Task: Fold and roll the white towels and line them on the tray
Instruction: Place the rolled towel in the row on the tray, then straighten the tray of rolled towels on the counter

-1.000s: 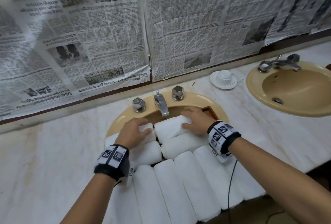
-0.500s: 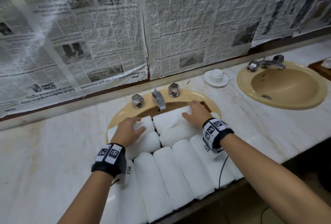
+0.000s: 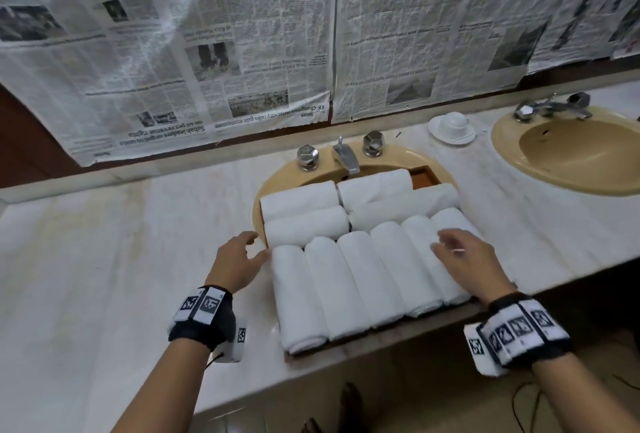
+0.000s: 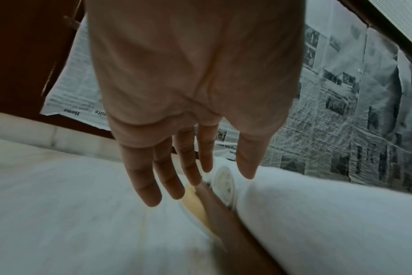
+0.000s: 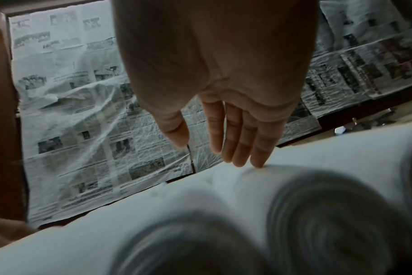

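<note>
Several rolled white towels [image 3: 360, 280] lie packed on a brown wooden tray [image 3: 423, 177] set over the near sink: a front row running lengthwise and a back row lying crosswise [image 3: 304, 216]. My left hand [image 3: 254, 247] hovers open just left of the tray's edge, fingers spread, holding nothing. My right hand [image 3: 446, 245] is open above the rightmost front rolls. In the right wrist view its fingertips [image 5: 259, 164] just reach a roll [image 5: 318, 214]. The left wrist view shows straight fingers [image 4: 151, 193] over the counter beside a roll [image 4: 318, 219].
A tap [image 3: 346, 157] with two knobs stands behind the tray. A second beige sink [image 3: 571, 155] lies at the right, with a white cup on a saucer [image 3: 452, 125] between the sinks. Newspaper [image 3: 242, 51] covers the wall. The marble counter [image 3: 104, 259] stretches left.
Both hands have lifted off the back-row rolls and drawn back toward me, the left to the tray's left side, the right over the front rolls. The rolls stay put.
</note>
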Motion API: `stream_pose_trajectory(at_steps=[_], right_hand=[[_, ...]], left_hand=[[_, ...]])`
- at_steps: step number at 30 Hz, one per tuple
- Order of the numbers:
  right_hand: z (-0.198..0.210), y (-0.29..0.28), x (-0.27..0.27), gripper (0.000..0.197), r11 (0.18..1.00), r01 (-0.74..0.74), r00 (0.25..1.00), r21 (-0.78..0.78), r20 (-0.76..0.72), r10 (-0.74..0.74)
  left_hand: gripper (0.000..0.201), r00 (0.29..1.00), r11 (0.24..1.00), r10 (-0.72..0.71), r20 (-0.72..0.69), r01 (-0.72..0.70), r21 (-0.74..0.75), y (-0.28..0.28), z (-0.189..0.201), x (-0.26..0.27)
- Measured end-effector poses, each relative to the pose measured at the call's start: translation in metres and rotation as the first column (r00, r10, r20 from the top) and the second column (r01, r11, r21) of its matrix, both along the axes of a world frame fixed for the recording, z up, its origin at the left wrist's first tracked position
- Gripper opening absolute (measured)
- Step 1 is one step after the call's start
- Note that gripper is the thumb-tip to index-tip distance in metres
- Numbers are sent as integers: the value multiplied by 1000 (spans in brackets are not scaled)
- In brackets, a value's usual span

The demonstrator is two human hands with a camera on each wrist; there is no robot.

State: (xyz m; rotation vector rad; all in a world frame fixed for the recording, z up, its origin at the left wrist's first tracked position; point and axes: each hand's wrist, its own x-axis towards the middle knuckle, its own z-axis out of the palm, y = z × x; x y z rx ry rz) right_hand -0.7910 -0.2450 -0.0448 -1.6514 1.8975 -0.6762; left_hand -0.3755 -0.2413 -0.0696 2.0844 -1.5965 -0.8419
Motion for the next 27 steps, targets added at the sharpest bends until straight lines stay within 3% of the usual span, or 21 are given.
stream_pose_trajectory(at_steps=[3,6,13,19,21,24,27], right_hand=[[-16,40,23,31,999,-54,998,3,45,54],[-29,67,44,25,992,-116,993,-58,-26,114],[-36,107,82,22,985,-97,994,-142,-65,88],[-41,141,125,14,988,117,993,-105,47,-112],[-46,151,142,20,976,219,973,0,76,-219],[-59,169,174,44,909,321,920,265,141,-366],[-74,172,208,66,860,352,876,368,193,-441]], left_hand=[[57,999,998,21,-26,-20,54,17,-8,4],[56,998,996,41,-38,-38,75,24,-13,5],[52,996,996,10,-85,-3,90,19,-22,7],[51,988,994,-88,-127,96,60,-3,-32,19],[49,980,988,-124,-157,137,70,-14,-36,25],[47,950,974,-140,-281,183,133,-26,-47,33],[60,913,970,-87,-399,169,177,-38,-66,38]])
